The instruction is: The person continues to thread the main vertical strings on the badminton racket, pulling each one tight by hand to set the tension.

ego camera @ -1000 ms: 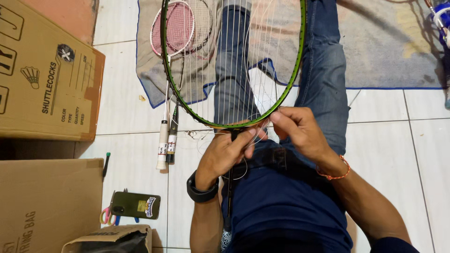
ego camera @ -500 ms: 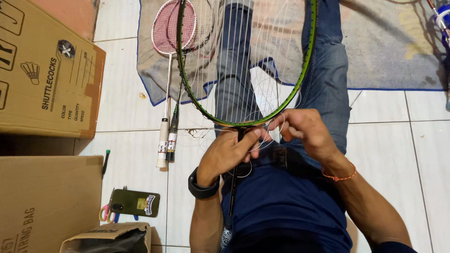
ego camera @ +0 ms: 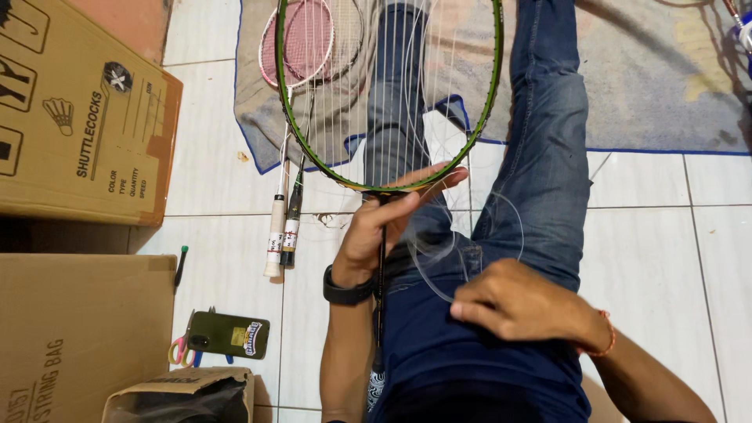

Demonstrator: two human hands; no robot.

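Head view: the left hand [ego camera: 376, 227] grips the green racket [ego camera: 389, 94] at the bottom of its frame, fingers stretched along the rim. The right hand [ego camera: 513, 301], below the racket over the lap, pinches a clear string [ego camera: 501, 205] with fingers curled.

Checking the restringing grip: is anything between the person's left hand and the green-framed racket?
Nothing visible. The left hand already touches the green-framed badminton racket at its throat, fingers lying along the frame's lower edge.
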